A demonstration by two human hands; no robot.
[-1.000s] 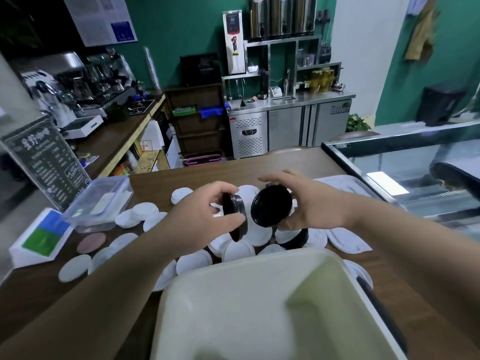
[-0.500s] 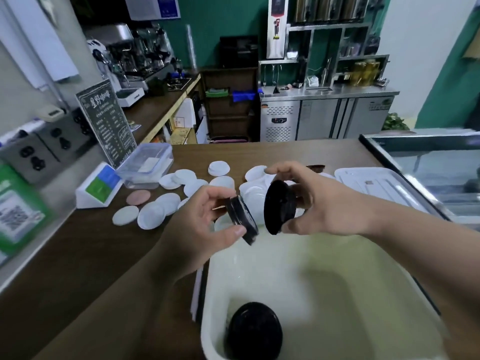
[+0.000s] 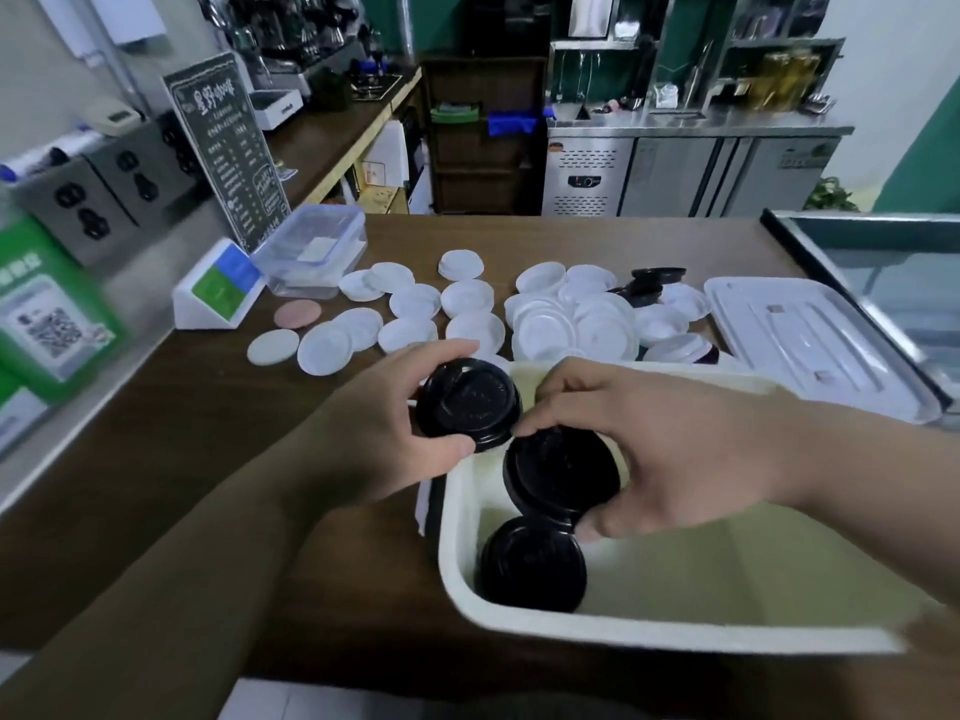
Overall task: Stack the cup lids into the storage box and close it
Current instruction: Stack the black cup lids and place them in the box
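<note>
A cream storage box (image 3: pixel 457 579) stands open on the wooden counter right in front of me. My left hand (image 3: pixel 363 439) grips a black cup lid (image 3: pixel 467 402) above the box's far left corner. My right hand (image 3: pixel 670 449) holds a second black lid (image 3: pixel 561 475) lower, inside the box. A third black lid (image 3: pixel 530 563) lies on the box floor near the left wall. Several white lids (image 3: pixel 545 324) are scattered on the counter behind the box, with a few more black lids (image 3: pixel 654 278) among them. The box's translucent cover (image 3: pixel 800 335) lies at the right.
A clear plastic container (image 3: pixel 311 246), a small white and blue stand (image 3: pixel 218 288) and a dark menu sign (image 3: pixel 228 148) stand at the left. A glass display case (image 3: pixel 883 262) borders the counter on the right. A pink disc (image 3: pixel 298 313) lies near the stand.
Both hands have lowered with their black lids, and the right one now reaches inside the box. My view has tilted down, showing more of the box.
</note>
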